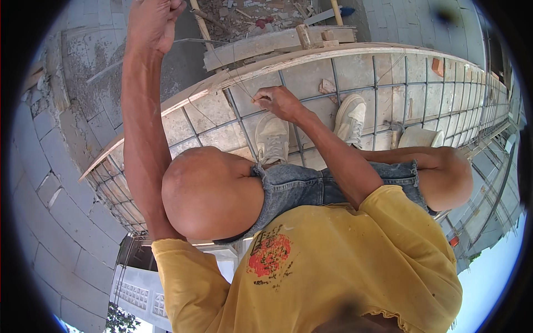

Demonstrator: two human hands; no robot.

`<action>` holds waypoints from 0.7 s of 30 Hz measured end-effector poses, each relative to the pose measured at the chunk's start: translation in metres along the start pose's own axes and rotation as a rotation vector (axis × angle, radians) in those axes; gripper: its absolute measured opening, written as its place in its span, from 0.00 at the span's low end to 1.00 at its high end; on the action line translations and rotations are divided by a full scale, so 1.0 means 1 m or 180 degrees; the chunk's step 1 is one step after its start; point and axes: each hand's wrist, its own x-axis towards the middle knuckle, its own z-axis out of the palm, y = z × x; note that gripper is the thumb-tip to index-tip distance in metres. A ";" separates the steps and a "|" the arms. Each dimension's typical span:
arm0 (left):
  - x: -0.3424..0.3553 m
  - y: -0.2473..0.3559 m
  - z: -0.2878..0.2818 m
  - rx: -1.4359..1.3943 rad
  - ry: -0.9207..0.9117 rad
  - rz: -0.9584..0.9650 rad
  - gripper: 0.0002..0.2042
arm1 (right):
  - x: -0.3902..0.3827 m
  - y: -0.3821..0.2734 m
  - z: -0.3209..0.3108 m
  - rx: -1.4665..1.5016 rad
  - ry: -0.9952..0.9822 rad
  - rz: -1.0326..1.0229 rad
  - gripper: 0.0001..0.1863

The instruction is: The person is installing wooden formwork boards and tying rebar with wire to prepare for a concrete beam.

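My left hand (152,22) is raised high at the upper left, closed in a fist on what looks like a thin tie wire (233,75). The wire slants down to my right hand (276,101). My right hand pinches it at a crossing of the steel rebar grid (388,83), just ahead of my left shoe (272,139). I squat on the grid, which lies over pale formwork panels, with my bare knees and denim shorts below the hands. My right shoe (350,116) stands a little to the right.
A curved wooden edge board (277,58) borders the grid on the far side. A hammer (395,130) and a white rounded object (419,137) lie right of my shoes. Grey block walls (61,166) stand at left, rubble (250,14) beyond, and an open drop below.
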 end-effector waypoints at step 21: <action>-0.018 0.049 0.004 0.2076 0.0006 0.1120 0.11 | -0.061 -0.010 -0.026 0.1797 -0.0427 0.0706 0.14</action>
